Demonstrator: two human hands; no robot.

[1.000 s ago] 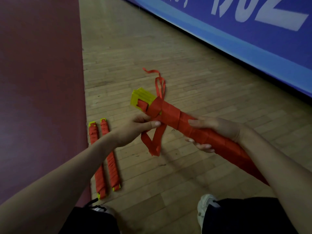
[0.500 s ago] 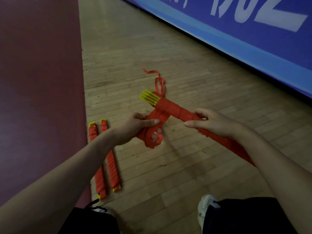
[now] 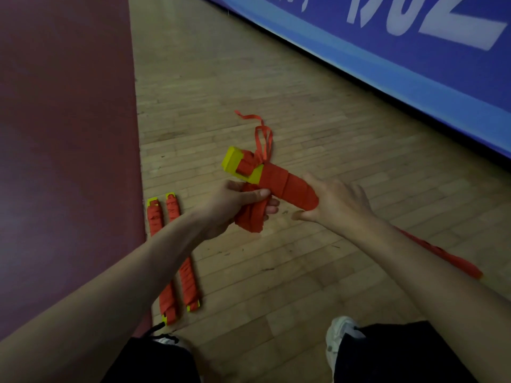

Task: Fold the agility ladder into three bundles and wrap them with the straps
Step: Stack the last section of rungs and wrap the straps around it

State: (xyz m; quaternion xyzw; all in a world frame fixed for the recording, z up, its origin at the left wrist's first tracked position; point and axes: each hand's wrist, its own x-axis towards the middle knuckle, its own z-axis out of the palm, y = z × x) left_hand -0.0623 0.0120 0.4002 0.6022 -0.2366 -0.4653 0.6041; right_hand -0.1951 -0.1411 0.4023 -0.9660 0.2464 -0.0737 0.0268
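I hold a bundle of yellow ladder rungs wrapped in red strap slanting in the air over the floor, its yellow end pointing up and left. My left hand is closed around a bunched loop of red strap hanging below the bundle. My right hand lies over the bundle's middle, fingers spread and curled around it. The bundle's far end shows past my right forearm. A loose strap tail sticks up from the yellow end. Two wrapped bundles lie side by side on the floor at left.
The floor is light wooden parquet. A dark red mat or floor zone fills the left side, its edge next to the two lying bundles. A blue banner wall runs along the upper right. My white shoes and dark shorts are at the bottom.
The bundle has turned about its long axis, so the yellow end now shows its flat face. My left hand has gathered the hanging strap loop tighter under the bundle, and my right hand shifted over it.
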